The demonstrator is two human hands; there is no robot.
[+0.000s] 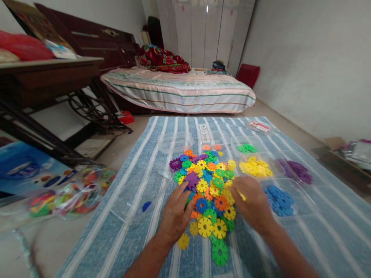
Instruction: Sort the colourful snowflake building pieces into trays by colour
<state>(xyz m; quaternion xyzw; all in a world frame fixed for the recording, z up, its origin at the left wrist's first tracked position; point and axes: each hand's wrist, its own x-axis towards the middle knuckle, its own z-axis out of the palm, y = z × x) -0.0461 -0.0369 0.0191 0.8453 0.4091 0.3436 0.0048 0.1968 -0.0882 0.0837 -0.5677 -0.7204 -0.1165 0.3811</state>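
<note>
The mixed pile of discs (207,185) lies at the centre of the frame, spilling toward the lower edge, where a green disc (219,253) sits farthest out. The left hand (175,212) rests palm-down on the pile's left edge, fingers spread and flat, holding nothing that shows. The right hand (252,202) is loosely curled at the pile's right edge and seems to pinch a yellow disc (241,196) between its fingertips; most of that piece is hidden.

Risks, as I judge them: the pinch looks shallow, so the yellow piece could slip and fall back among the mixed colours. The sorted heaps sit just beside the right hand — yellow heap (255,166), blue heap (278,199), purple heap (297,171), green heap (246,148) — in clear trays whose rims barely show, so a sweeping wrist could scatter them. The flat left hand could push loose discs off the pile's edge.

Everything lies on a blue-striped mat (319,231) on the floor. A bag of toys (72,195) sits at lower left, a dark table (49,77) at upper left, a bed (179,90) at upper centre, and a white wall to the right.
</note>
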